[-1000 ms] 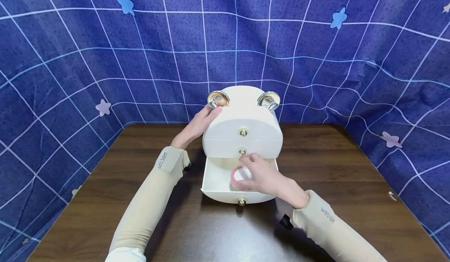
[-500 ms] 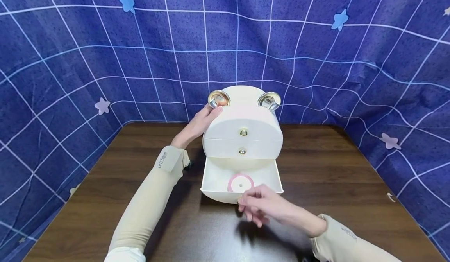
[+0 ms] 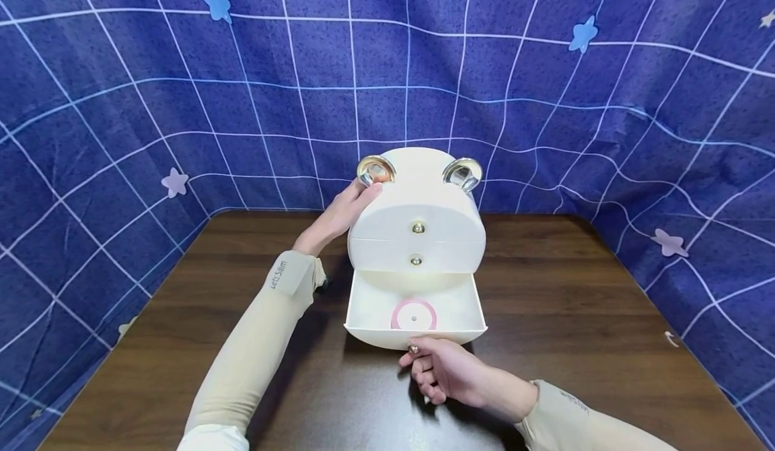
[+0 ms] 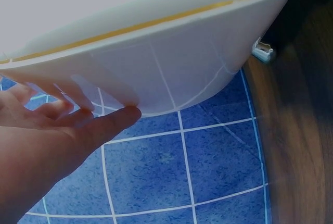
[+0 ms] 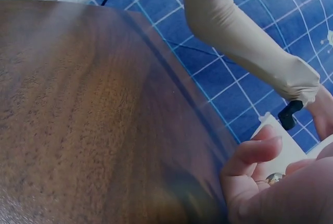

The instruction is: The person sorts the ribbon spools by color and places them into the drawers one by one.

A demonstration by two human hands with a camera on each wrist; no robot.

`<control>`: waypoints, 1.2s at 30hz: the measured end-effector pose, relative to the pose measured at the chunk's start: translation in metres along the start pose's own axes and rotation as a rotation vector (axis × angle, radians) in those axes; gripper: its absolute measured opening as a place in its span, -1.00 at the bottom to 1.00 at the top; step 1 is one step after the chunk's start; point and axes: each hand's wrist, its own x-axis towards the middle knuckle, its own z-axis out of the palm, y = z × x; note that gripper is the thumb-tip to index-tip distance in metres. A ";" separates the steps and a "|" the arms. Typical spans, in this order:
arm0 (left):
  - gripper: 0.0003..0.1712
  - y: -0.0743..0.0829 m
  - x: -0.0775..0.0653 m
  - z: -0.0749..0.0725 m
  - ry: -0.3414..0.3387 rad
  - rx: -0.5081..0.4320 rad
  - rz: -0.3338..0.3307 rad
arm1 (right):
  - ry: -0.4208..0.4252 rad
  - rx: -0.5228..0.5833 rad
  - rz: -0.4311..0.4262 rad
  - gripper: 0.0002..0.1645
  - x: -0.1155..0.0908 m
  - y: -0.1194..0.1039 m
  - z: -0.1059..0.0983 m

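A white storage box (image 3: 418, 198) with shiny gold ear-shaped pieces stands on the table, its bottom drawer (image 3: 369, 303) pulled out. Inside that drawer, near the front, lies a round white disc (image 3: 414, 318) with a pink rim and a small dot at its centre. My right hand (image 3: 451, 373) pinches the gold knob (image 3: 414, 349) on the drawer's front between thumb and finger. Against the box's left side rests my left hand (image 3: 342, 215); in the left wrist view its extended fingers (image 4: 112, 122) touch the white wall.
Two upper drawers, with gold knobs (image 3: 418, 227), are closed. The dark wooden table (image 3: 557, 303) carries the box. Behind and beside it hangs a blue cloth (image 3: 290, 101) with a white grid and stars.
My right hand has left the pink-rimmed disc in the drawer, moved toward me and taken hold of the bottom drawer's knob. The left hand stays in place.
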 end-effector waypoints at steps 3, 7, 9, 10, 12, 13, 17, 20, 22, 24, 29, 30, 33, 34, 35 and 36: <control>-0.30 0.000 -0.001 0.000 0.005 0.000 -0.004 | 0.009 -0.004 -0.013 -0.60 0.000 -0.001 0.000; -0.34 0.000 0.000 0.000 0.009 0.005 -0.002 | 0.024 -0.006 -0.013 -0.62 0.002 -0.003 -0.002; -0.37 0.000 0.000 0.001 0.012 0.006 0.001 | 0.034 -0.008 -0.009 -0.62 0.004 -0.005 -0.003; -0.38 0.000 0.000 0.001 0.014 0.009 0.002 | 0.039 -0.010 -0.008 -0.61 0.004 -0.005 -0.003; -0.39 0.001 0.001 0.001 0.016 0.017 0.007 | 0.046 -0.011 -0.012 -0.61 0.006 -0.007 -0.005; -0.39 0.001 0.001 0.001 0.017 0.020 0.006 | 0.048 -0.009 -0.015 -0.61 0.008 -0.007 -0.006; -0.38 0.001 0.002 0.001 0.018 0.030 0.002 | 0.048 -0.005 -0.031 -0.62 0.013 -0.010 -0.010; -0.37 0.000 0.001 0.001 0.015 0.028 -0.004 | 0.050 0.005 -0.032 -0.61 0.018 -0.013 -0.013; -0.36 -0.001 0.001 0.001 0.014 0.026 -0.008 | 0.052 0.012 -0.035 -0.61 0.022 -0.015 -0.016; -0.34 -0.001 0.000 0.000 0.013 0.023 -0.016 | 0.057 0.017 -0.039 -0.60 0.028 -0.018 -0.019; -0.31 0.000 -0.001 0.000 0.005 0.001 -0.020 | 0.076 0.013 -0.057 -0.58 0.040 -0.025 -0.028; -0.31 0.000 -0.001 0.000 0.003 -0.002 -0.016 | 0.081 0.012 -0.060 -0.58 0.042 -0.026 -0.029; -0.31 0.000 -0.001 0.000 -0.001 -0.011 -0.006 | 0.097 0.004 -0.073 -0.56 0.047 -0.030 -0.034; -0.31 0.000 -0.001 0.000 -0.001 -0.014 -0.005 | 0.102 0.003 -0.072 -0.56 0.049 -0.032 -0.035; -0.31 0.000 -0.002 0.000 -0.001 -0.019 -0.005 | 0.108 0.001 -0.073 -0.55 0.051 -0.033 -0.036; -0.32 0.001 -0.002 0.000 0.001 -0.020 -0.006 | 0.113 -0.003 -0.074 -0.55 0.053 -0.035 -0.037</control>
